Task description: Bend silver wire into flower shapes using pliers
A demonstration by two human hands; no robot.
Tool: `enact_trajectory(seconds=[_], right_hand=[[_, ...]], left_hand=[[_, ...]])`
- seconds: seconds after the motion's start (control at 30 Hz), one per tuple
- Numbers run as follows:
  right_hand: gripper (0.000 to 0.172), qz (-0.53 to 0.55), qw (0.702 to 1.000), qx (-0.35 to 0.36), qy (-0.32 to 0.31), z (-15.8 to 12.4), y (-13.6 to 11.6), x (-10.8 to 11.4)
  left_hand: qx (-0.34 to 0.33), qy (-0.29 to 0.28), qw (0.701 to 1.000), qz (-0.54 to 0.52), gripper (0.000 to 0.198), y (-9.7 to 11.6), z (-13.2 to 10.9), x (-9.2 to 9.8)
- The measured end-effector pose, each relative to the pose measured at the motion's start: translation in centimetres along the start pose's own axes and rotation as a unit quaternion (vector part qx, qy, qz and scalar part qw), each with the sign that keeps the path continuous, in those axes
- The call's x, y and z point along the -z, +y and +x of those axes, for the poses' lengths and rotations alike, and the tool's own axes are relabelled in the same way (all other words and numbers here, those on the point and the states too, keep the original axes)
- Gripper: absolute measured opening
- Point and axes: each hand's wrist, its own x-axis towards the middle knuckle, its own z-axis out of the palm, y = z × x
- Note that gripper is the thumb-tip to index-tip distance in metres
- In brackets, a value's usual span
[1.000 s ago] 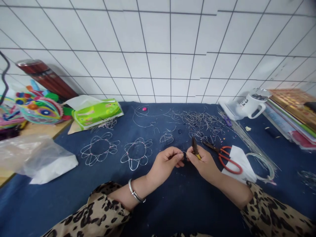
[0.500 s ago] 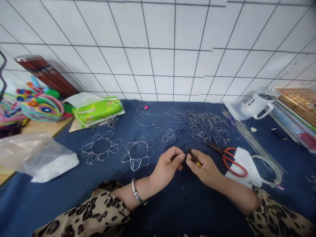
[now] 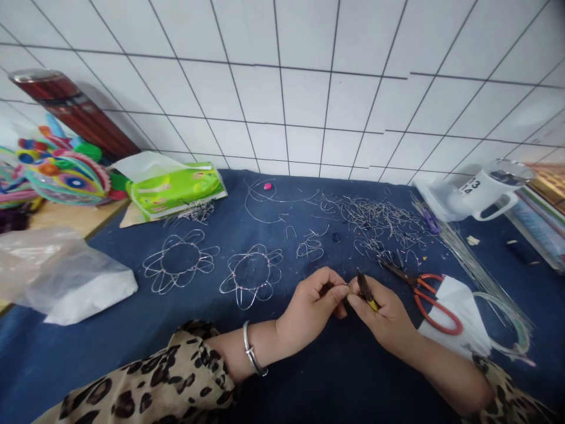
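My left hand (image 3: 315, 303) is closed in a pinch, and a thin bit of wire (image 3: 347, 285) shows at its fingertips. Its lower fingers are curled and partly hidden. Right beside it, my right hand (image 3: 384, 312) is closed round a pair of pliers (image 3: 365, 290) with dark jaws pointing up and a yellow handle. The fingertips of both hands meet over the blue cloth. Left of them lie two flower-shaped wire frames, one nearer (image 3: 251, 274) and one farther left (image 3: 180, 259). Beyond my hands is a small group of bent wires (image 3: 311, 247).
Red-handled scissors (image 3: 435, 303) lie on white paper beside my right forearm. Behind is a tangled wire heap (image 3: 382, 215); straight wires (image 3: 477, 265) and a wire coil (image 3: 525, 335) lie right. A white mug (image 3: 489, 191), green tissue pack (image 3: 176, 188) and plastic bag (image 3: 88, 294) stand around.
The view has turned slightly, so the table things sit shifted. My hands have come closer together, fingertips now meeting, and still hold the wire and the pliers.
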Motion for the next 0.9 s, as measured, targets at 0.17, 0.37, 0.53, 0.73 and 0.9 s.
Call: enact_trajectory(seconds=[0.17,0.37,0.53,0.73,0.9], right_hand=[[0.015,-0.005,1.0,-0.014,0.005,0.2,-0.1,-0.4],[0.015,-0.016,1.0,-0.012,0.01,0.0,-0.1,-0.6],[0.014,-0.002,0.999,-0.037,0.019,0.1,0.1,-0.2],[0.014,-0.002,0.998,-0.062,0.03,0.1,0.2,0.1],[0.017,0.017,0.996,-0.079,0.043,-0.2,0.1,0.0]], left_hand=[[0.023,0.01,0.999,-0.039,0.018,0.2,0.3,0.0],[0.035,-0.008,0.999,-0.038,0.02,0.3,0.4,0.2],[0.028,-0.033,0.999,-0.019,0.019,0.1,0.4,0.7],[0.036,-0.05,0.998,-0.017,0.018,0.3,0.3,1.0],[0.02,-0.046,0.999,-0.013,0.016,0.6,-0.2,1.0]])
